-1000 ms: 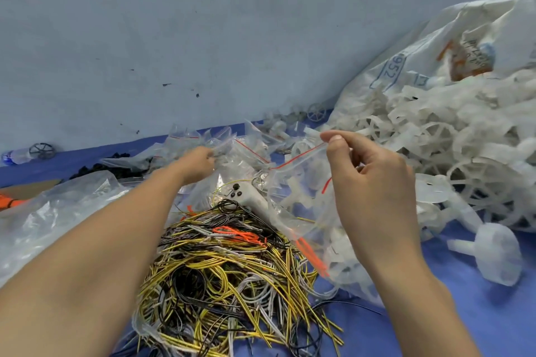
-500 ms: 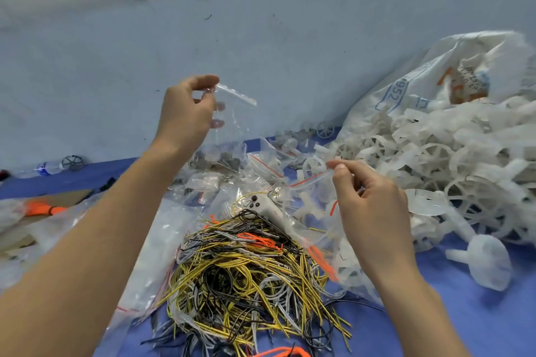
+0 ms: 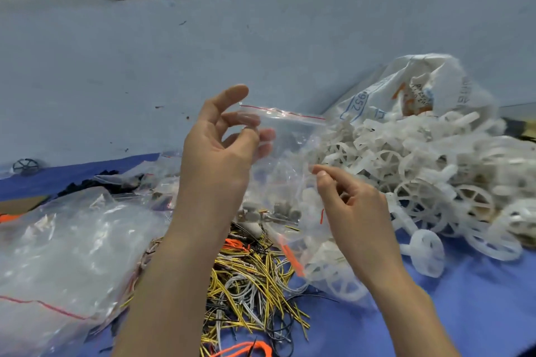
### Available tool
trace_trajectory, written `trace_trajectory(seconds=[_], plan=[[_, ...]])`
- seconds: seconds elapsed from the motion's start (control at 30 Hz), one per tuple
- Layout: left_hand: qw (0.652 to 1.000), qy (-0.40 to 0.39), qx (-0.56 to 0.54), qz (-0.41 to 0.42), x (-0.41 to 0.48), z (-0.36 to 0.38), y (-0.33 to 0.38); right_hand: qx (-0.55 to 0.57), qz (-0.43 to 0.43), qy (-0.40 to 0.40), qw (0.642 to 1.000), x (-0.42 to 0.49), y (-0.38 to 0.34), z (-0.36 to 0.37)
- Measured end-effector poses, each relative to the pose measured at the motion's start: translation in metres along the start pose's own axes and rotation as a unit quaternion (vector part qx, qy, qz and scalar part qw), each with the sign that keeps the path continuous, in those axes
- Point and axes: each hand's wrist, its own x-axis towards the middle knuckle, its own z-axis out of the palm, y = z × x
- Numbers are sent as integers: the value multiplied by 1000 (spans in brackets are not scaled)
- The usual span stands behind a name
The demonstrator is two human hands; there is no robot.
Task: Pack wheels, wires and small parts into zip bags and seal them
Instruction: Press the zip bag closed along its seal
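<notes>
My left hand (image 3: 223, 148) is raised over the table and pinches a small clear zip bag (image 3: 287, 130) with a red seal line between thumb and fingers. My right hand (image 3: 345, 200), lower and to the right, pinches the edge of a larger clear bag (image 3: 319, 255) that holds white plastic wheels. Under both hands lies a tangled heap of yellow, black, white and orange wires (image 3: 249, 278). A big pile of white wheels (image 3: 420, 177) spills across the right side.
A large white sack (image 3: 406, 90) stands behind the wheel pile. Crumpled clear bags (image 3: 66, 243) cover the left of the blue table (image 3: 478, 307). Small bags of dark parts (image 3: 275, 211) lie behind the wires. A blue wall runs along the back.
My left hand has carried the small zip bag from the far left toward the middle, close above my right hand. The camera has tilted up. My right hand keeps its pinch on the wheel bag.
</notes>
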Motion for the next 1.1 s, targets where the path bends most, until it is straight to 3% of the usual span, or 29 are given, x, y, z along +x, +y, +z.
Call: trace_trajectory(seconds=[0.13,0.27,0.4,0.57,0.63,0.7,0.83,1.1], plan=[[1000,1,-24,15,5,23,-6,21,-4,-18,1000,2,4,-11],[996,-46,-79,0,6,38,-17,43,-5,-26,999,4,6,-19],[980,-77,-178,-52,5,48,-34,67,-4,-25,997,4,10,-24],[961,-53,-238,-128,4,52,-60,86,-9,-3,996,4,14,-29],[976,-41,-173,-129,4,50,-70,92,-3,6,996,4,16,-31],[995,-62,-9,-80,4,45,-75,90,-5,12,996,5,16,-31],[959,-142,244,13,2,40,-78,94,-11,15,995,7,15,-30],[915,-197,353,1,8,11,-61,106,0,31,994,11,18,-34]])
